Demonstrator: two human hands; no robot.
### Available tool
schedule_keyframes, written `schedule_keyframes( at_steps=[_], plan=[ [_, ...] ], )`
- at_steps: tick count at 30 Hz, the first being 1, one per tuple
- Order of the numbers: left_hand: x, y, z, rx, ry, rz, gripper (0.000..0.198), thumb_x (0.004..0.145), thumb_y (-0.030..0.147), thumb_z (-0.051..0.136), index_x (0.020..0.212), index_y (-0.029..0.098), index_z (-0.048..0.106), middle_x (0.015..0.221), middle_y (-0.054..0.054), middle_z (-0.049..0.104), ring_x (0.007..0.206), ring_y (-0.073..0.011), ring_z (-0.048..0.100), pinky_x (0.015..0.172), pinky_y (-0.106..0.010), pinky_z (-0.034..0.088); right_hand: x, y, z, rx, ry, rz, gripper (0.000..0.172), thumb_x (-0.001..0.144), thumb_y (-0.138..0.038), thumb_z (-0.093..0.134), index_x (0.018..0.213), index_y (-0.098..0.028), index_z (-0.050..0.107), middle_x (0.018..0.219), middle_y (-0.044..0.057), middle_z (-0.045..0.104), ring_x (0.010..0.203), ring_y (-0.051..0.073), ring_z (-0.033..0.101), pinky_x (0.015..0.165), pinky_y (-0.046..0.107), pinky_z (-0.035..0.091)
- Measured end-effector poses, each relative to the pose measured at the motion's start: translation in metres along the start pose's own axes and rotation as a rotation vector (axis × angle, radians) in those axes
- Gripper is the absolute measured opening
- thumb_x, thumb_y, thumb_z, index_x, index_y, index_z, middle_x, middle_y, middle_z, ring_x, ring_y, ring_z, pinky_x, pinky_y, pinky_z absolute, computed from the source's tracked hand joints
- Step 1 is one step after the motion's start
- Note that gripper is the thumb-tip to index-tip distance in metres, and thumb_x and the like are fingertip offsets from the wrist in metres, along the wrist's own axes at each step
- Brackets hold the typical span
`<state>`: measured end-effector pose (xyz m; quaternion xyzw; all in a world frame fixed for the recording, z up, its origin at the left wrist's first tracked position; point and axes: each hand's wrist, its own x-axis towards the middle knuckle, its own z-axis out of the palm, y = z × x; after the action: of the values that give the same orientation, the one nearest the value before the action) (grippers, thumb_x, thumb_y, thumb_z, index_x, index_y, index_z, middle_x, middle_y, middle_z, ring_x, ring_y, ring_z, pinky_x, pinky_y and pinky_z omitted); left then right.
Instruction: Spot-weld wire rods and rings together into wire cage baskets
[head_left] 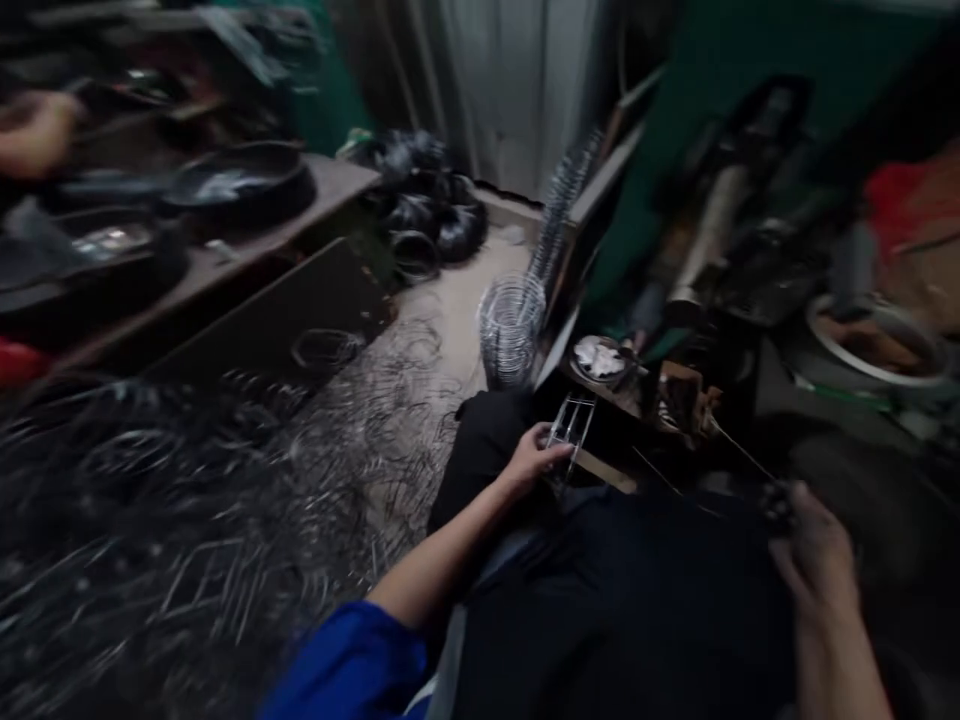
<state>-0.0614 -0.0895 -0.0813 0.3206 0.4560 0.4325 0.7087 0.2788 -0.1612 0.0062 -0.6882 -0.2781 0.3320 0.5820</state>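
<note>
My left hand (537, 456) is closed around a small wire rack (571, 422), a narrow metal frame with cross rods, held above my lap. Off to the right, my right hand (821, 545) is curled at a small dark object (777, 502), too blurred to name. A thin pale line, like a wire or rod, runs from that object up to a small brown block (681, 397). Beyond the wire rack sits a round dish (598, 358) with white material in it.
Bent wire pieces (360, 450) cover the floor at left. A tall stack of wire rings (514, 320) stands ahead, near black bags (427, 195). A bench (337, 190) bears dark pans; another person's hand (37, 135) is there. A bucket (877, 345) stands at right.
</note>
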Motion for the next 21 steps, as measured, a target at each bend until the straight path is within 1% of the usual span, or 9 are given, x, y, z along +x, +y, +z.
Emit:
schedule_keyframes(
  at_steps=[1, 2, 3, 4, 6, 9, 12, 16, 21],
  plan=[
    [0.0, 0.002, 0.002, 0.008, -0.012, -0.009, 0.06, 0.062, 0.043, 0.086, 0.108, 0.014, 0.059, 0.074, 0.001, 0.063, 0.057, -0.0094, 0.056, 0.053, -0.02, 0.045, -0.003, 0.005, -0.011, 0.027, 0.031, 0.009, 0.04, 0.076, -0.057, 0.076, 0.081, -0.019, 0.067, 0.075, 0.003, 0.062, 0.066, 0.017, 0.057, 0.061, 0.032, 0.051],
    [-0.001, 0.005, 0.005, 0.019, -0.018, -0.015, 0.062, 0.063, 0.045, 0.085, 0.11, 0.015, 0.058, 0.073, 0.002, 0.062, 0.054, -0.0084, 0.053, 0.05, -0.019, 0.044, -0.006, 0.01, -0.015, 0.046, 0.037, 0.014, 0.043, 0.069, -0.06, 0.079, 0.074, -0.02, 0.066, 0.07, 0.003, 0.06, 0.063, 0.018, 0.055, 0.058, 0.032, 0.049],
    [-0.003, 0.008, 0.008, 0.031, -0.019, -0.013, 0.063, 0.064, 0.046, 0.085, 0.113, 0.015, 0.057, 0.073, 0.003, 0.061, 0.053, -0.0077, 0.052, 0.049, -0.019, 0.043, -0.008, 0.015, -0.014, 0.047, 0.022, 0.012, 0.045, 0.064, -0.062, 0.081, 0.071, -0.021, 0.066, 0.068, 0.003, 0.06, 0.062, 0.019, 0.055, 0.057, 0.032, 0.047],
    [-0.005, 0.012, 0.012, 0.04, -0.013, -0.001, 0.064, 0.065, 0.045, 0.085, 0.114, 0.016, 0.056, 0.073, 0.003, 0.061, 0.053, -0.0071, 0.051, 0.049, -0.018, 0.043, -0.009, 0.019, -0.01, 0.023, -0.005, -0.003, 0.045, 0.064, -0.063, 0.08, 0.071, -0.021, 0.066, 0.068, 0.003, 0.06, 0.063, 0.02, 0.055, 0.058, 0.033, 0.046],
    [-0.008, 0.019, 0.02, 0.055, 0.005, 0.04, 0.063, 0.066, 0.042, 0.085, 0.115, 0.015, 0.057, 0.072, 0.004, 0.06, 0.054, -0.0062, 0.051, 0.051, -0.017, 0.043, -0.009, 0.023, 0.003, -0.091, -0.076, -0.056, 0.044, 0.07, -0.063, 0.076, 0.071, -0.021, 0.065, 0.069, 0.004, 0.06, 0.066, 0.021, 0.053, 0.06, 0.032, 0.043],
    [-0.01, 0.028, 0.032, 0.067, 0.017, 0.084, 0.064, 0.065, 0.039, 0.086, 0.117, 0.014, 0.058, 0.071, 0.005, 0.06, 0.054, -0.0058, 0.051, 0.053, -0.018, 0.043, -0.007, 0.019, 0.024, -0.263, -0.149, -0.167, 0.048, 0.08, -0.061, 0.068, 0.061, -0.02, 0.056, 0.061, 0.0, 0.049, 0.061, 0.016, 0.044, 0.058, 0.029, 0.034],
    [-0.011, 0.034, 0.041, 0.064, 0.021, 0.087, 0.068, 0.065, 0.04, 0.085, 0.122, 0.016, 0.057, 0.072, 0.004, 0.062, 0.053, -0.0066, 0.053, 0.054, -0.02, 0.045, -0.002, 0.013, 0.042, -0.316, -0.186, -0.231, 0.053, 0.079, -0.062, 0.068, 0.055, -0.02, 0.047, 0.056, -0.003, 0.039, 0.056, 0.013, 0.035, 0.056, 0.028, 0.029],
    [-0.014, 0.038, 0.047, 0.064, 0.014, 0.107, 0.066, 0.066, 0.037, 0.085, 0.123, 0.016, 0.057, 0.074, 0.003, 0.063, 0.053, -0.0064, 0.053, 0.055, -0.02, 0.046, 0.002, 0.006, 0.061, -0.319, -0.272, -0.28, 0.05, 0.08, -0.058, 0.069, 0.056, -0.019, 0.048, 0.059, -0.003, 0.041, 0.058, 0.013, 0.038, 0.057, 0.028, 0.031],
    [-0.011, 0.043, 0.047, 0.044, -0.02, 0.128, 0.063, 0.069, 0.032, 0.084, 0.124, 0.017, 0.056, 0.075, 0.004, 0.061, 0.053, -0.0047, 0.05, 0.057, -0.019, 0.045, 0.003, -0.007, 0.076, -0.329, -0.341, -0.321, 0.049, 0.081, -0.056, 0.069, 0.057, -0.02, 0.049, 0.06, -0.002, 0.043, 0.058, 0.013, 0.038, 0.057, 0.028, 0.031]
  ],
)
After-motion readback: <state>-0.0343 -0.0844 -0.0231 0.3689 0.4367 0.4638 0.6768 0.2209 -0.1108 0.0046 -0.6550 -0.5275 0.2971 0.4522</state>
